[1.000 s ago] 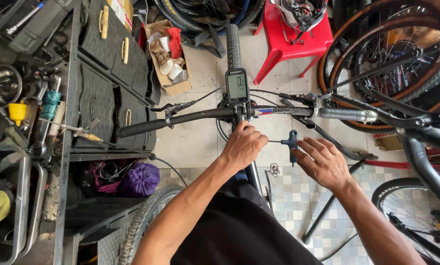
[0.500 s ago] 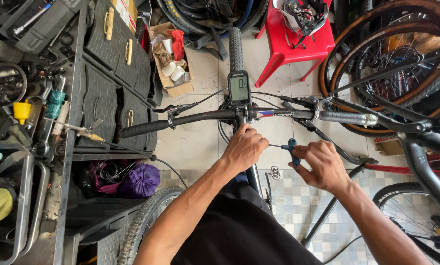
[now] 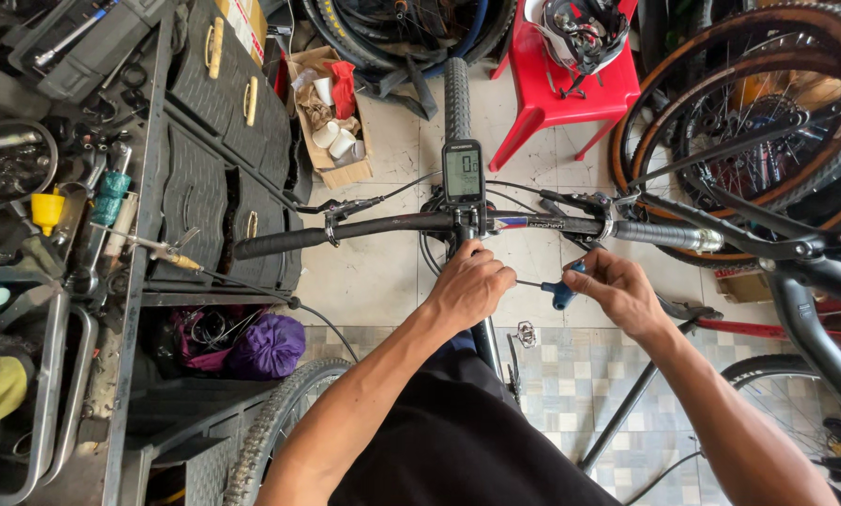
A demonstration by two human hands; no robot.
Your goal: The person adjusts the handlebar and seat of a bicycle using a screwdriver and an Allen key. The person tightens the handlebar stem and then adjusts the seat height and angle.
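blue-handled hex key (image 3: 559,292) between both hands, below handlebar (image 3: 392,226)

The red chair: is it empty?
No, a helmet lies on the red chair beyond the handlebar.

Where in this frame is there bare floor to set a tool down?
Bare pale floor lies below the black handlebar, between the black drawer cabinet and the left hand. Another patch sits between the cardboard box of cups and the red plastic stool. The left tool shelf is crowded.
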